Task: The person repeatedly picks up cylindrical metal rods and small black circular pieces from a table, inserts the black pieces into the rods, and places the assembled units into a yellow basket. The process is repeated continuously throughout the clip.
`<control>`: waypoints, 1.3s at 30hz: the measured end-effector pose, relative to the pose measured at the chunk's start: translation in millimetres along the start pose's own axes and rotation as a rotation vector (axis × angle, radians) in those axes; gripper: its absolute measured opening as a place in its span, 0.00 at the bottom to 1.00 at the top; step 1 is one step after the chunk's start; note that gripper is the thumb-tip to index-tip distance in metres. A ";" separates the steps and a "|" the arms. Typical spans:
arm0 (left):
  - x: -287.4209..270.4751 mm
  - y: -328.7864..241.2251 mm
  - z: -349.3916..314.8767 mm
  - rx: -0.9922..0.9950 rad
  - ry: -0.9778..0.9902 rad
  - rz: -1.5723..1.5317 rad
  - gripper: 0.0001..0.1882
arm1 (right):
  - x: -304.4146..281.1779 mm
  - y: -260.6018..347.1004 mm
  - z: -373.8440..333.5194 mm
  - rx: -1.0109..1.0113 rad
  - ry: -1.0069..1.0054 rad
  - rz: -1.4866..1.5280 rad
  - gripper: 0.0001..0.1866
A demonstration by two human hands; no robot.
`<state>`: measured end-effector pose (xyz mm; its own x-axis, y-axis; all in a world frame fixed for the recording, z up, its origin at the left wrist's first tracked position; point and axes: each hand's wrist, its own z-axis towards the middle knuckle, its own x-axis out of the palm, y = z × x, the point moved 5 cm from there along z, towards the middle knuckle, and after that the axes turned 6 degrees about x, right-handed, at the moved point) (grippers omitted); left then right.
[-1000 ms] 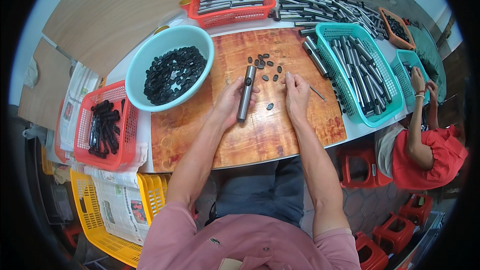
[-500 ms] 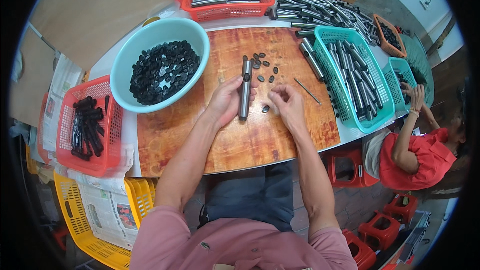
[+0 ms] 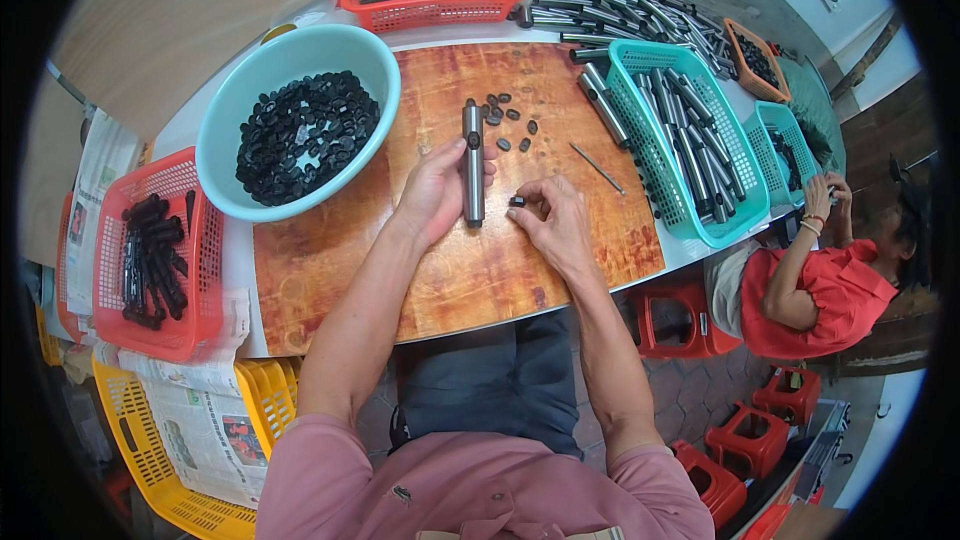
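Observation:
My left hand [image 3: 437,190] is closed round a shiny metal tube [image 3: 473,180], held upright over the wooden board [image 3: 340,290]. A dark oval hole shows in the tube's upper half. Just right of it, my right hand [image 3: 553,220] pinches a small black oval piece [image 3: 516,202] between thumb and fingertips. Several similar black oval pieces [image 3: 513,114] lie loose on the board beyond the tube. A thin metal rod [image 3: 597,169] rests on the board to the right of my right hand.
A pale blue basin [image 3: 215,155] of black pieces stands at left, beside a red basket [image 3: 208,270] of dark parts. Metal tubes fill a teal basket [image 3: 757,202] at right and a red basket [image 3: 515,2] behind. More tubes [image 3: 640,10] are heaped at the back. A co-worker in red [image 3: 815,300] sits at right.
My right hand has moved left and nearer the tube, and has taken hold of the black oval piece that lay beside it. The left hand still grips the tube. The view has shifted slightly.

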<state>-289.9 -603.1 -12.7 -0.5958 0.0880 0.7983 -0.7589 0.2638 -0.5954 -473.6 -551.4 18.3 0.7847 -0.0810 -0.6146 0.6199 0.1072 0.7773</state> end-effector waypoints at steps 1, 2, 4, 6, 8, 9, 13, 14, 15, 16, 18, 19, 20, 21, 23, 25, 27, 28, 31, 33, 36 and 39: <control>0.0 0.1 -0.2 0.001 -0.003 0.002 0.14 | 0.5 -1.7 -0.6 0.005 0.001 -0.008 0.12; 0.0 0.3 -0.5 0.002 -0.006 0.004 0.14 | 1.1 -4.6 -1.0 0.010 0.002 -0.015 0.11; 0.7 0.4 -0.5 0.001 -0.003 0.002 0.14 | 0.4 -7.1 -2.3 0.018 -0.024 0.003 0.10; 0.9 1.2 -0.7 -0.004 -0.002 0.003 0.14 | -1.6 -7.4 -5.3 0.024 -0.079 0.053 0.09; 0.0 1.5 -1.3 -0.013 -0.002 0.006 0.14 | -5.7 -2.1 -8.5 -0.039 -0.184 -0.092 0.09; 0.3 1.4 -1.4 -0.010 0.001 0.005 0.14 | -8.3 1.2 -10.3 -0.069 -0.236 -0.167 0.09; 0.7 0.6 -1.6 -0.016 -0.004 -0.008 0.14 | -7.4 21.6 -14.0 -0.236 -0.206 -0.266 0.09; 0.5 1.2 -1.3 -0.021 -0.010 -0.013 0.14 | -8.1 19.8 -14.1 -0.224 -0.186 -0.229 0.09; -0.3 0.9 -1.0 -0.005 0.009 -0.028 0.15 | -7.0 18.3 -14.0 -0.214 -0.161 -0.191 0.10; -2.1 0.8 -0.9 -0.005 0.004 -0.026 0.15 | -5.9 16.5 -13.6 -0.205 -0.136 -0.152 0.10; -3.5 1.4 0.2 -0.005 -0.003 -0.024 0.15 | -7.2 5.2 -9.2 -0.098 -0.054 0.007 0.12; -2.6 2.0 1.3 -0.007 0.002 -0.019 0.15 | -9.5 -0.2 -6.7 -0.044 -0.014 0.084 0.13; -1.6 2.5 2.4 -0.007 0.006 -0.013 0.15 | -11.7 -1.1 -4.4 -0.049 0.047 0.079 0.13; -1.2 1.9 2.3 -0.005 0.007 -0.006 0.15 | -13.7 -0.8 -1.3 -0.056 0.111 0.077 0.14; -0.3 0.6 0.7 -0.002 -0.012 -0.001 0.15 | -13.3 7.1 3.1 -0.092 0.201 0.016 0.15; 0.3 -0.7 0.6 -0.004 -0.009 -0.009 0.14 | -12.7 20.9 6.3 -0.156 0.248 -0.101 0.15; -2.2 -0.4 0.1 -0.011 0.012 -0.028 0.14 | -8.2 20.8 9.6 -0.215 0.275 -0.167 0.16; -2.2 -0.2 0.7 -0.012 0.016 -0.027 0.14 | -5.1 20.0 11.0 -0.245 0.288 -0.199 0.16; 1.2 1.0 2.0 -0.001 0.014 -0.009 0.14 | -3.2 14.0 15.3 -0.226 0.229 -0.171 0.15; 1.5 0.0 1.3 0.001 0.019 -0.006 0.14 | -5.0 14.7 16.5 -0.128 0.223 -0.121 0.14; 0.7 -0.5 0.5 -0.002 0.010 0.004 0.15 | -7.2 13.0 16.7 -0.068 0.243 -0.062 0.15; 4.0 -0.3 -0.8 -0.023 0.010 0.002 0.16 | -9.2 6.1 18.4 -0.075 0.278 -0.057 0.15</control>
<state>-291.8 -602.0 -9.2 -0.5943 0.0977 0.7983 -0.7515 0.2860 -0.5945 -476.9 -568.2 31.2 0.7114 0.1848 -0.6781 0.6528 0.1838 0.7349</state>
